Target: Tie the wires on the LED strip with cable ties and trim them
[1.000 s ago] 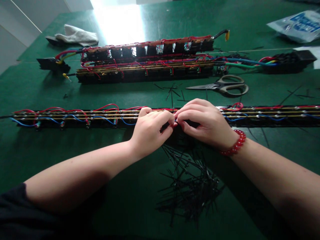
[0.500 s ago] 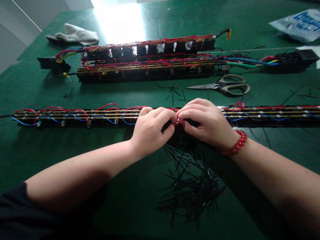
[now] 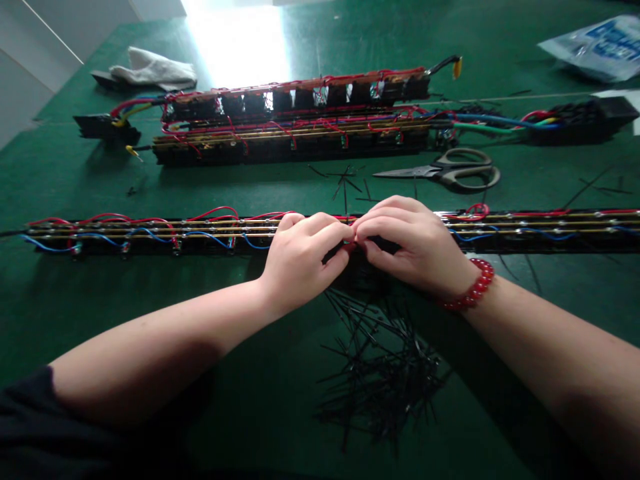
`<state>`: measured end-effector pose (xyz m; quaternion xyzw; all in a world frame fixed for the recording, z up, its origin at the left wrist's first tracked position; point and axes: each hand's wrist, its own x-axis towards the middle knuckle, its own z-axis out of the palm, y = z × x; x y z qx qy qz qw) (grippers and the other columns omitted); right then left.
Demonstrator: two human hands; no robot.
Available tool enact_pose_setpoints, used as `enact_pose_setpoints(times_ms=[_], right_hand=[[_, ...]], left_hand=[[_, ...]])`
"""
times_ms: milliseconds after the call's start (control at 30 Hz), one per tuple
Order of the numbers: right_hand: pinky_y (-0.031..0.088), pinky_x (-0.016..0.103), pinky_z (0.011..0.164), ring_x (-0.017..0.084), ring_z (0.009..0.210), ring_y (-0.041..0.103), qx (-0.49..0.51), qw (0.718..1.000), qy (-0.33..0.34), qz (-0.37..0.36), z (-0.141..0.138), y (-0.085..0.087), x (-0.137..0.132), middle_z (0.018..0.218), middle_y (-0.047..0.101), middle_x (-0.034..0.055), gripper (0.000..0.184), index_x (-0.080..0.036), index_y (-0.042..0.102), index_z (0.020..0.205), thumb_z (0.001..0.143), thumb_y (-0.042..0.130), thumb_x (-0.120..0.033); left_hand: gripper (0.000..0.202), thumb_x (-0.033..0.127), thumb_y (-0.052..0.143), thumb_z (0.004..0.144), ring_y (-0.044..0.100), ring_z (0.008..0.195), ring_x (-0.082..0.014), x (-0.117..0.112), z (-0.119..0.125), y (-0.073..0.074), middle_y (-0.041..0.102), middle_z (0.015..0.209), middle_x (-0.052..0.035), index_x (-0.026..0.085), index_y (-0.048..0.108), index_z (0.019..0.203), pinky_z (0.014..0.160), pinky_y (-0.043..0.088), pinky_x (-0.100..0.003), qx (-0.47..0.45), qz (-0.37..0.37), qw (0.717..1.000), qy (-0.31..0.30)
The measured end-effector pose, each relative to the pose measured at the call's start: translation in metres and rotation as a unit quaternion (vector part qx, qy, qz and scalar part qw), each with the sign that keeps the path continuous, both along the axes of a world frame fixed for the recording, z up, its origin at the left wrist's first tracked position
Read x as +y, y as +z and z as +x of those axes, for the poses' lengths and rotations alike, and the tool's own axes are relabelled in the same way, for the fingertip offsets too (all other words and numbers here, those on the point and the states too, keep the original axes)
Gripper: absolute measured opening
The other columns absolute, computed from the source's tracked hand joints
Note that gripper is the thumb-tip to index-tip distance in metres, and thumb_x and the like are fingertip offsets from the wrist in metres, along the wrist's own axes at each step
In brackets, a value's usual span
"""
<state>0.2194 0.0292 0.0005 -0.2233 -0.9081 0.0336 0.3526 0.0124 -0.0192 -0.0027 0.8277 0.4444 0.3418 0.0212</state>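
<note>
A long black strip (image 3: 150, 231) with brass-coloured rods and red and blue wires lies across the table in front of me. At its middle my left hand (image 3: 310, 257) pinches with thumb and fingers from the left. Facing it, my right hand (image 3: 413, 243), a red bead bracelet at the wrist, pinches at the same spot. The fingertips nearly meet over the strip; a bit of red shows between them, but what they hold is hidden. Just below the hands lies a loose pile of black cable ties (image 3: 385, 373).
Scissors (image 3: 440, 172) lie beyond my right hand, near scattered black tie pieces (image 3: 345, 179). Farther back are two wired black assemblies (image 3: 295, 143) with connectors at both sides. A whitish glove (image 3: 153, 69) rests far left, a plastic bag (image 3: 600, 50) far right.
Both hands stay pinched at the same place on the strip, with only a very slight shift of the fingertips. Nothing else has visibly moved.
</note>
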Motion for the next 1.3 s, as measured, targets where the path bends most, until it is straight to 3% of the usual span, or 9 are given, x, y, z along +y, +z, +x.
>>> enact_pose_setpoints(times_ms=[1300], right_hand=[[0.054, 0.039, 0.081, 0.023, 0.085, 0.069, -0.006, 1.0, -0.004, -0.016, 0.0002, -0.0001, -0.0007, 0.093, 0.079, 0.0052, 0.011, -0.022, 0.071, 0.09, 0.089, 0.061, -0.017]], left_hand=[[0.008, 0.022, 0.059, 0.095, 0.067, 0.088, -0.0148, -0.0006, 0.0007, 0.0017, 0.075, 0.094, 0.0039, 0.024, 0.066, 0.093, 0.086, 0.037, -0.034, 0.022, -0.025, 0.999, 0.013]])
